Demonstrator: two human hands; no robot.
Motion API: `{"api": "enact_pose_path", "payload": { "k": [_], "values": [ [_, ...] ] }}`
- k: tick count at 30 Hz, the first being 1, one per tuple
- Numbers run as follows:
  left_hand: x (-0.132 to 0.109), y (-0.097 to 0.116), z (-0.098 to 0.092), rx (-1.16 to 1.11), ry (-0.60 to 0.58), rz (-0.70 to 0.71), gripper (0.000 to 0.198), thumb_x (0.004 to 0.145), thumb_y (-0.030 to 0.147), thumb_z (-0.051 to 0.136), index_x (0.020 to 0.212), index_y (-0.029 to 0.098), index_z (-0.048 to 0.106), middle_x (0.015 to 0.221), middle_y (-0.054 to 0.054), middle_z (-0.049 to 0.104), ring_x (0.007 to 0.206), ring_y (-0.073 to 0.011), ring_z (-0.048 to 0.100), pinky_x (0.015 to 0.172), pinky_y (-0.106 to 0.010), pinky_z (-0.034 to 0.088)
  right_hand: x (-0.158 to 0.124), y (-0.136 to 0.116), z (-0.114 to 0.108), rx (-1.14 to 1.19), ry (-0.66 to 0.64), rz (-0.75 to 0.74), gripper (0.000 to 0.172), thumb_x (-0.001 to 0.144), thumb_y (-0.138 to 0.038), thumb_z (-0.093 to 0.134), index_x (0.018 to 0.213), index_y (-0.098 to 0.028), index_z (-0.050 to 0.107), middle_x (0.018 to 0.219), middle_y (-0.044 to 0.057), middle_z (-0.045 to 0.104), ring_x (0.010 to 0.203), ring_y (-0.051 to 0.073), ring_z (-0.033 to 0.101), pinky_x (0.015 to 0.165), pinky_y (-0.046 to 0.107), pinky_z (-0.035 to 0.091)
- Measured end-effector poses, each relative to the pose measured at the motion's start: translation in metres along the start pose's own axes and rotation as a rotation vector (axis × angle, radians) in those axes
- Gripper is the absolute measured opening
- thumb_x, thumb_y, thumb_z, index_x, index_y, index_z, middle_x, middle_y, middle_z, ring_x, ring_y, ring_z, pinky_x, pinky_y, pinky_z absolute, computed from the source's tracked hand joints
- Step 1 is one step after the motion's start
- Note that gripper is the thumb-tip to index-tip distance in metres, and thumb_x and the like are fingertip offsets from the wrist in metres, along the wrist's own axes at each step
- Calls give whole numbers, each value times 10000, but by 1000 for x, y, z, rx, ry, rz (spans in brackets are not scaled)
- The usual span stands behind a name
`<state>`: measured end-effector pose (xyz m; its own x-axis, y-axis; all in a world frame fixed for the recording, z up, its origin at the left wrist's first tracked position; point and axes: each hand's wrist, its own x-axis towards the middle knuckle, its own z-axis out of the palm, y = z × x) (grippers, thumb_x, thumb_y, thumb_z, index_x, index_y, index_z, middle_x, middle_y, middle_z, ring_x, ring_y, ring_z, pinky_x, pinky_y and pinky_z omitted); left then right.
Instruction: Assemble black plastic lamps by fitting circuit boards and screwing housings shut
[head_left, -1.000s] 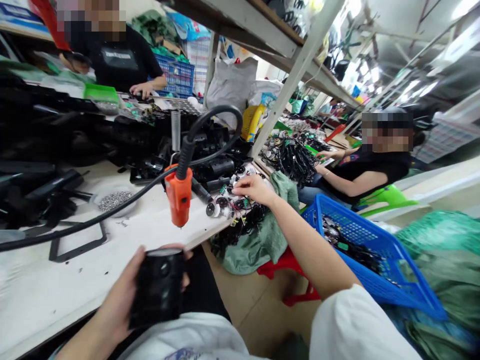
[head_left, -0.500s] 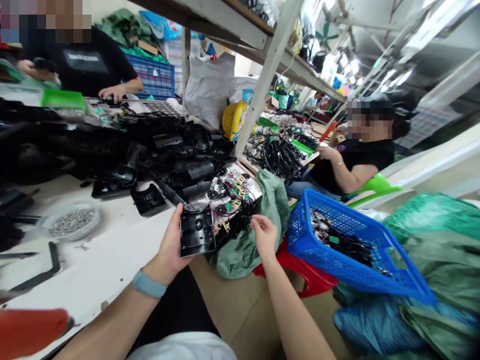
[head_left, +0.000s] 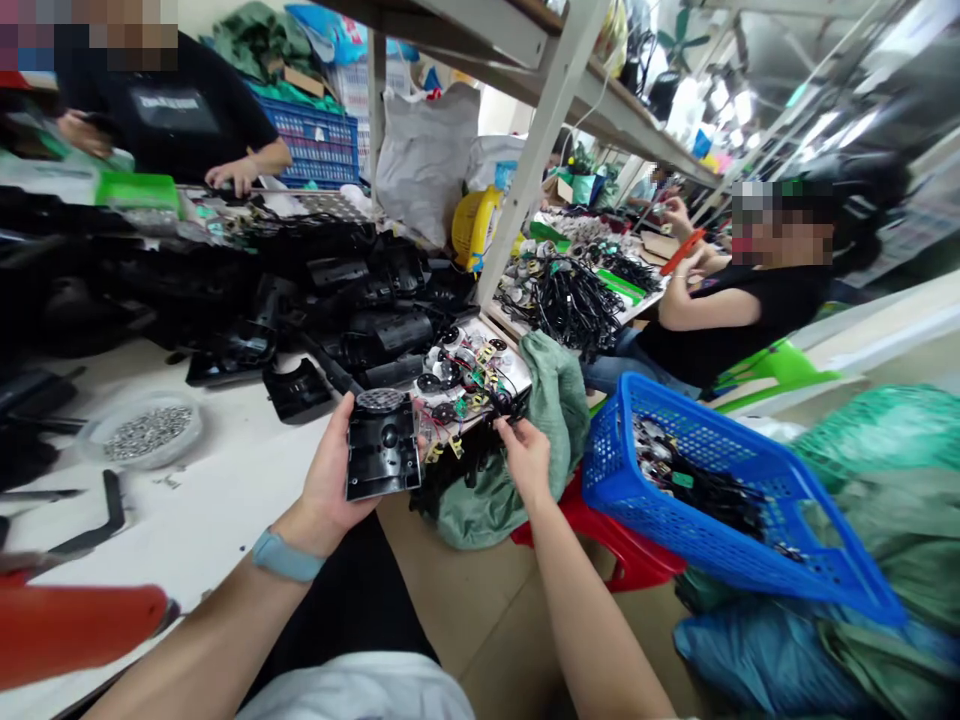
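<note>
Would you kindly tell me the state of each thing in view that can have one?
Left hand: holding the black plastic housing.
Black plastic housing: hollow inner side facing the viewer.
Right hand: half-closed beside black cables, grip unclear.
Plastic bowl: uncovered, holding small metal pieces.
Blue basket: open at the top, holding cabled parts.
Green sack: crumpled, hanging beside the white table.
Red stool: partly hidden.

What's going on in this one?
At a white table, the wearer's left hand holds a black casing, its hollow side toward the camera. The right hand is at dark cables by the table's edge, near a cluster of wired parts; whether it grips any is unclear. Small metal pieces lie in a tub.
</note>
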<state>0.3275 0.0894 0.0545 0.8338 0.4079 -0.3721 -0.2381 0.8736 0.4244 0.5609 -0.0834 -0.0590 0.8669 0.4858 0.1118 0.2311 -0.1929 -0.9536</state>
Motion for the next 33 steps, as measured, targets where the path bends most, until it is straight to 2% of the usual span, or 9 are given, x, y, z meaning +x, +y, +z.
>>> {"api": "enact_pose_path", "payload": {
  "k": [3, 6, 10, 14, 18, 21, 24, 28, 33],
  "values": [
    [3, 2, 6, -6, 10, -5, 663, 1071, 550, 323, 1415, 70, 624, 1051, -202, 809, 729, -312, 785, 696, -493, 666, 14, 0, -14, 53, -189, 111, 401, 944, -552, 669, 870, -162, 720, 814, 32, 731, 711, 166, 666, 687, 305, 544],
    [6, 3, 8, -17, -3, -26, 662, 1068, 559, 325, 1425, 86, 619, 1063, -196, 809, 712, -308, 779, 686, -497, 662, 21, 4, -24, 74, -351, 205, 307, 1009, -440, 653, 1006, -136, 691, 893, 21, 709, 716, 126, 663, 682, 291, 582],
    [9, 0, 4, -33, -32, -10, 652, 1065, 563, 340, 1409, 92, 633, 1084, -194, 807, 746, -311, 785, 696, -486, 663, 15, 13, -31, 83, -417, 243, 262, 1018, -387, 655, 1104, -141, 677, 993, 38, 705, 792, 140, 681, 712, 303, 606],
    [12, -7, 0, -17, 28, -26, 606, 1057, 547, 395, 1347, 95, 677, 988, -184, 818, 756, -321, 793, 710, -484, 668, 1, 25, -29, 65, -371, 200, 275, 1010, -372, 667, 1162, -144, 670, 1083, 60, 705, 895, 172, 701, 786, 349, 621],
    [12, -13, 0, -29, 54, -50, 573, 1054, 533, 425, 1327, 106, 692, 967, -178, 822, 760, -329, 798, 715, -491, 672, -6, 34, -14, -6, -245, 107, 288, 1007, -377, 668, 1182, -148, 665, 1121, 67, 699, 937, 185, 698, 824, 374, 617],
    [10, -14, 0, -28, 48, -31, 584, 1057, 533, 416, 1338, 97, 686, 998, -185, 820, 786, -336, 801, 740, -500, 671, -6, 32, 4, -75, -154, 33, 272, 999, -394, 670, 1119, -150, 665, 1055, 50, 691, 882, 170, 674, 805, 358, 590],
    [8, -13, 0, -7, 65, -22, 595, 1058, 540, 410, 1338, 94, 685, 1014, -183, 820, 793, -334, 803, 749, -497, 670, -7, 25, 19, -145, -93, -35, 247, 919, -399, 738, 951, -167, 661, 897, 8, 665, 786, 156, 611, 776, 327, 532],
    [7, -13, 0, -5, 59, -15, 596, 1060, 539, 403, 1343, 94, 682, 1014, -175, 821, 798, -328, 804, 756, -492, 669, -8, 18, 27, -214, -15, -65, 250, 841, -420, 703, 743, -209, 611, 737, -11, 607, 712, 171, 523, 723, 303, 456],
    [7, -13, 3, -29, -8, -27, 618, 1084, 518, 329, 1340, 80, 682, 968, -174, 823, 780, -320, 802, 771, -492, 664, -7, 16, 28, -255, 37, -31, 278, 737, -436, 795, 801, -220, 633, 763, -10, 631, 696, 173, 524, 679, 293, 434]
  ]
}}
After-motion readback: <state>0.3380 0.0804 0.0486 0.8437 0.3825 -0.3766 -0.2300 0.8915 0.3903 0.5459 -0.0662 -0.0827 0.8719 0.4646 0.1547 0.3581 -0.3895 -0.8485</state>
